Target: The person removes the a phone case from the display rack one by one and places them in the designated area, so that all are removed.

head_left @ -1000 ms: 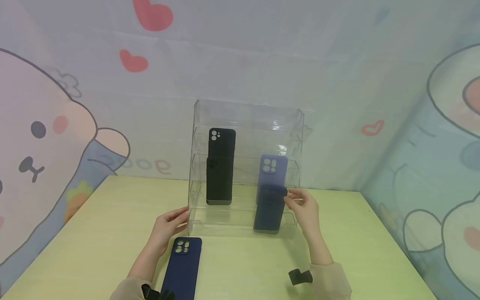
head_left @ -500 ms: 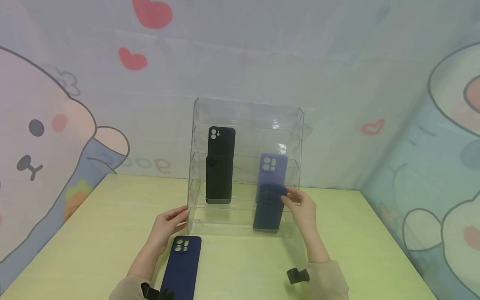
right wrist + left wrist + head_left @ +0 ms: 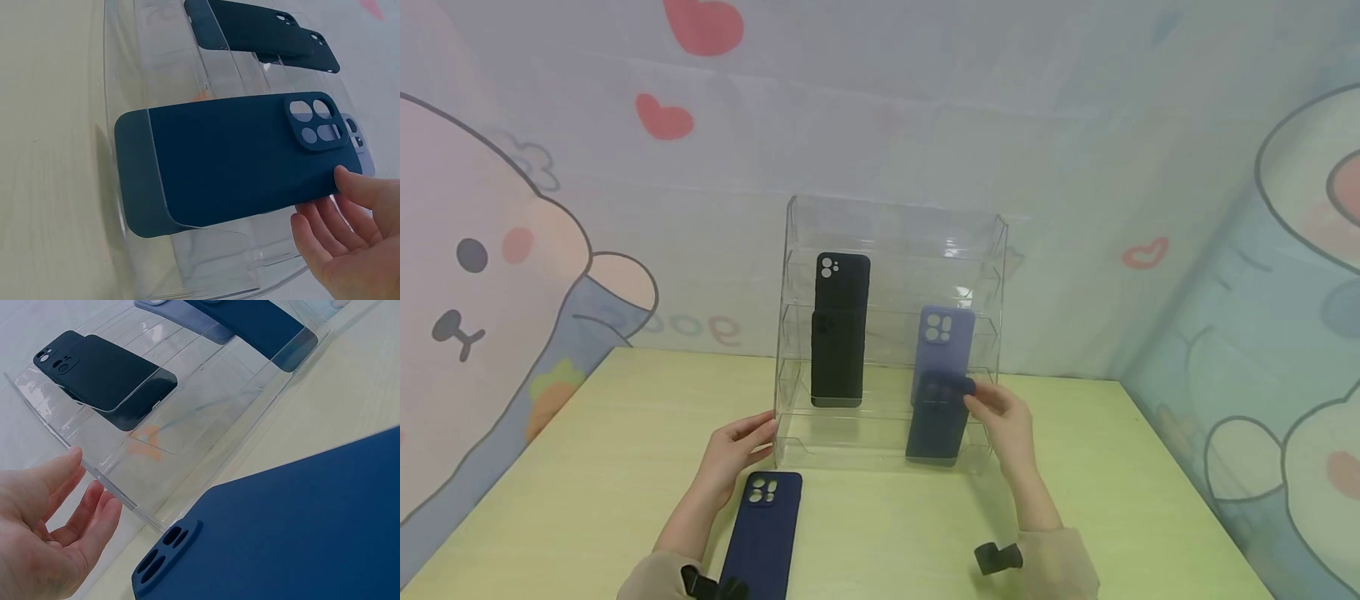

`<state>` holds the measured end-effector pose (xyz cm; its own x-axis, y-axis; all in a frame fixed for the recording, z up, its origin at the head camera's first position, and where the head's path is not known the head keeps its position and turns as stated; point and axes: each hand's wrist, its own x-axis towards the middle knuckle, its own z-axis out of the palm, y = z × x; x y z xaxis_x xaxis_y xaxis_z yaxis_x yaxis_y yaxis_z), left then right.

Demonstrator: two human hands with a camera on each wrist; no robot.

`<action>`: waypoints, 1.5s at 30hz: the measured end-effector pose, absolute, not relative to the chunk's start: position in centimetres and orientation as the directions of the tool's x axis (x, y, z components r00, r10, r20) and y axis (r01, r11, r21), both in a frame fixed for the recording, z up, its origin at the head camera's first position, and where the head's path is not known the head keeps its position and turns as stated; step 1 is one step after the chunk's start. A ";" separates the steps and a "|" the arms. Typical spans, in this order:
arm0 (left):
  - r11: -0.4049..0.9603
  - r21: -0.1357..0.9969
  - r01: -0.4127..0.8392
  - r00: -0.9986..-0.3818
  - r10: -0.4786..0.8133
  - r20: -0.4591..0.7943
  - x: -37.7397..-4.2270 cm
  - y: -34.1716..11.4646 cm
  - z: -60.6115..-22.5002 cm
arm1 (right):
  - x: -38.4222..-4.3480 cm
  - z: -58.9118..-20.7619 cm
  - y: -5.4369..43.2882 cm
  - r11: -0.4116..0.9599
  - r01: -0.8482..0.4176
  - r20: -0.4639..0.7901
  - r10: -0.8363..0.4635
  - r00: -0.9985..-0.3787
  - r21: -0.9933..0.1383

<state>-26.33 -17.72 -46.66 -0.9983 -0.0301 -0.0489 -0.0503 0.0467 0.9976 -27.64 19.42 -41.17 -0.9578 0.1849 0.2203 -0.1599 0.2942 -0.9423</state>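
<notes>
So the right hand [image 3: 1006, 417] has a pretty light pinch on the dark blue case [image 3: 231, 162], thumb on the front edge and fingers tucked behind, right up at the corner on the camera-hole end. The case is in the clear rack [image 3: 891, 435], on its right half in what looks like the lowest tier, with its bottom end behind the see-through front lip. Main thing imo is where it sits relative to that grip: nearly all of it lies down and to the left of the fingers, long axis running up the rack and leaning back a bit, so the hold is at the top end while the foot sits in the slot. Right hand is clearly the nearer one. The lavender case [image 3: 946, 333] stands just behind it, partly covered, and the two black cases [image 3: 837, 362] overlap over on the left half. Left hand [image 3: 739, 446] isn't grabbing anything, its fingers are loosely bent with tips against the rack's left side. Right beside that wrist there's a second blue case [image 3: 767, 529] flat on the table [image 3: 1150, 500], camera holes toward the rack.
</notes>
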 end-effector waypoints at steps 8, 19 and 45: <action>0.042 0.997 -0.058 -0.998 -0.035 -0.057 -26.3 -17.7 -46.6 | -27.9 -42.1 19.6 0.163 -0.183 0.209 0.158 -0.965 -0.969; 0.043 0.998 -0.049 -0.998 -0.040 -0.047 -26.2 -17.7 -46.7 | -27.7 -42.0 19.7 0.082 -0.198 0.209 0.164 -0.964 -0.977; 0.038 0.998 -0.059 -0.997 -0.045 -0.057 -26.4 -17.7 -46.7 | -25.8 -40.0 14.8 -0.107 -0.105 0.092 0.112 -0.989 -0.989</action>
